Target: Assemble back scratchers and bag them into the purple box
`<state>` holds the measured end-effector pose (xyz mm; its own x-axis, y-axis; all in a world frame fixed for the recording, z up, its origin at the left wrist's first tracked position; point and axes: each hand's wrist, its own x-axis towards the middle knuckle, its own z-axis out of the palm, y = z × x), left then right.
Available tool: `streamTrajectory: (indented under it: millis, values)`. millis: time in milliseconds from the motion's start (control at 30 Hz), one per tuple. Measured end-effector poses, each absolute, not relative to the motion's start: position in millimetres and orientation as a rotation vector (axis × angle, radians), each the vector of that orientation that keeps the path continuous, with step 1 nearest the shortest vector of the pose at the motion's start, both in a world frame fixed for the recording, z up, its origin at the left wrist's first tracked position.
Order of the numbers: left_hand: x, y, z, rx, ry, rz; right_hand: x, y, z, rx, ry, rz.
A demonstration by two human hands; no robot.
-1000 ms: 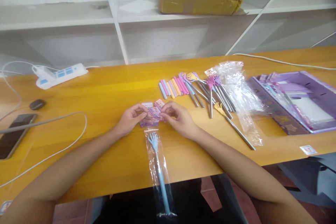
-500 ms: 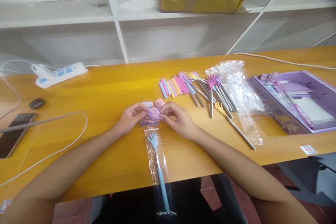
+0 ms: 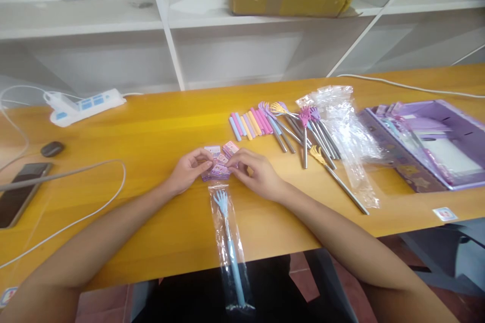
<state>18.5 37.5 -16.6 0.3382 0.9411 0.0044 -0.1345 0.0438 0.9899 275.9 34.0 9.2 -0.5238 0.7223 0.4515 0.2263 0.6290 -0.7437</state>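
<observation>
Small pink and purple printed cards lie in a loose pile between my hands. My left hand reaches in from the left, thumb and forefinger pinched at a card on the pile. From the right, my right hand pinches the opposite side of a card, its fingertips partly hiding it. Below the cards, a blue back scratcher with a hand-shaped head lies in a clear plastic sleeve, its lower end past the table's front edge.
Coloured tubes, several metal-rod back scratchers and a heap of clear bags lie to the right. A purple box stands beyond. At left are a power strip, a phone and white cables.
The card between my fingers has shifted slightly and sits lower against the pile. My right fingertips have moved a little to the left. The back scratcher stays in place.
</observation>
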Motion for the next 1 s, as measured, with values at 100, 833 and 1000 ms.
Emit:
streamTrajectory:
  millis: [100, 833, 1000]
  values:
    - [18.2, 37.5, -16.7, 1.238, 0.858, 0.993, 275.8, 34.1, 8.1, -0.721, -2.095, 0.79]
    - [17.7, 36.2, -14.6, 1.259, 0.864, 0.965, 279.5, 31.5, 8.5, -0.644, -2.345, 0.74]
    - [17.8, 36.6, -14.4, 1.266, 0.874, 0.956, 278.5, 30.4, 6.6, -0.646, -2.408, 0.75]
